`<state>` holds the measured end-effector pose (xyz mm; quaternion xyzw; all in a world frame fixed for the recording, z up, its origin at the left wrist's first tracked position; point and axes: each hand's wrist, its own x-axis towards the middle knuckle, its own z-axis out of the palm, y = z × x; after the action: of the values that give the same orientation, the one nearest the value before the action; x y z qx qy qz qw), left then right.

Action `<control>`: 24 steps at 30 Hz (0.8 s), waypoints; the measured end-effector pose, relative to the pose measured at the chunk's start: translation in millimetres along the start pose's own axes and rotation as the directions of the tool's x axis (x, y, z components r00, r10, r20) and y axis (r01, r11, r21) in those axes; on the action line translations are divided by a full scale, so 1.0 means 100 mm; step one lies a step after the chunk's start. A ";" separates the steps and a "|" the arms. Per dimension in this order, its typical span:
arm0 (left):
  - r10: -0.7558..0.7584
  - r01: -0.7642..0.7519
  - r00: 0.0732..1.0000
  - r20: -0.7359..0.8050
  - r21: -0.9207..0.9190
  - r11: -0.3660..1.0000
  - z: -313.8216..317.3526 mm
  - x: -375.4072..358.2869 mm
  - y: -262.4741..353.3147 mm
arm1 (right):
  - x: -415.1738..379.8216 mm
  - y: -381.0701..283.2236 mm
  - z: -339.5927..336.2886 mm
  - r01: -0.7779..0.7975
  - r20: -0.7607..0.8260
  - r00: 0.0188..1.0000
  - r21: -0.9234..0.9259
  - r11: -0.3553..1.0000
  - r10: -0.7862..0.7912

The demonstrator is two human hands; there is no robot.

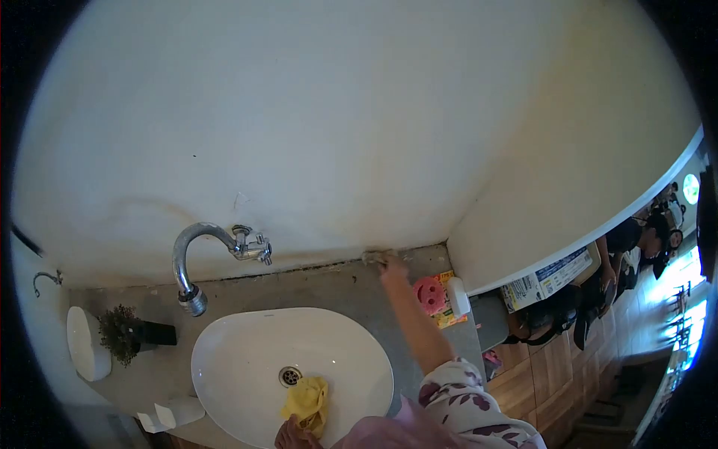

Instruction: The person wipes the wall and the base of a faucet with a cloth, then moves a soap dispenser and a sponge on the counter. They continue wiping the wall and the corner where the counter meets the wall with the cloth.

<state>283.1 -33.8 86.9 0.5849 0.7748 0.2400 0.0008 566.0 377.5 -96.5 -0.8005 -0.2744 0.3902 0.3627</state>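
My left hand (pixel 294 434) is at the near rim of the white oval sink (pixel 224 367), its fingers closed on a crumpled yellow cloth (pixel 308 400). The cloth hangs inside the basin beside the round metal drain (pixel 290 376). My right arm reaches across the grey countertop (pixel 314 288) to the back edge. There my right hand (pixel 392 268) is closed on a small, greyish, rough-looking thing (pixel 372 257) against the joint between counter and wall. What it is, I cannot make out. Dark marks run along that joint.
A curved chrome faucet (pixel 187 258) juts from the wall over the sink. On the left are a potted plant (pixel 123 337) and a second white basin (pixel 86 343). A pink flower-shaped item (pixel 428 295) and a white bottle (pixel 458 295) stand right of my forearm. People sit beyond the partition (pixel 553 202).
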 end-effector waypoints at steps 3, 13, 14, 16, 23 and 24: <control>-0.001 0.001 1.000 -0.003 -0.006 1.000 0.01 0.00 0.00 | -0.03 -0.60 -0.74 -0.248 0.089 0.923 0.882 0.401 0.375; -0.014 0.014 1.000 -0.005 -0.010 1.000 0.04 -0.03 -0.01 | -0.92 -0.89 -0.01 -0.019 -0.076 0.994 0.580 0.814 0.077; -0.016 0.016 1.000 -0.009 -0.010 1.000 0.04 -0.03 -0.01 | -0.90 -0.92 0.03 -0.179 0.108 0.983 0.720 0.671 0.147; -0.016 0.016 1.000 -0.009 -0.009 1.000 0.04 -0.03 -0.02 | -0.04 -0.31 -0.04 -0.229 0.291 0.954 0.556 0.799 0.072; -0.040 0.039 0.999 -0.012 -0.014 0.999 0.04 -0.05 -0.04 | -0.44 -1.10 -0.92 0.262 -0.495 0.867 0.543 0.798 0.052; -0.048 0.048 0.999 -0.010 -0.013 0.999 0.04 -0.06 -0.04 | -0.56 -1.06 -0.82 0.275 -0.437 0.899 0.610 0.743 0.027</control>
<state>282.6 -38.1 80.3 0.5648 0.7871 0.2479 0.0064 586.2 369.2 47.4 -0.6646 -0.0890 0.2552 0.6967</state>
